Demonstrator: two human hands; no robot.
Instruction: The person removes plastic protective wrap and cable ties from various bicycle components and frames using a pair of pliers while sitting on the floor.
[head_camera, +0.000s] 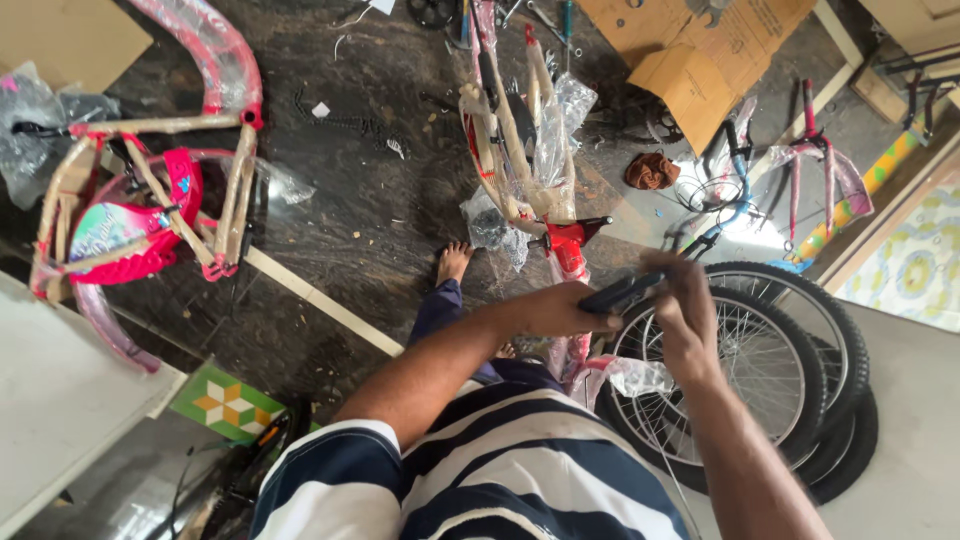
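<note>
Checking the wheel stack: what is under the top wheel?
Under the top wheel, the black tyres of more wheels stick out at the right. Their spokes and hubs are covered, so the count is unclear.

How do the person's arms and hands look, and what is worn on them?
Both arms are bare from the short sleeves down. The left hand and right hand wear no gloves; no ring or watch shows. The shirt has broad dark blue and white stripes.

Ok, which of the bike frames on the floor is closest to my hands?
The red paper-wrapped frame standing right ahead of your left hand and right hand; the pink frame lies far left.
</note>
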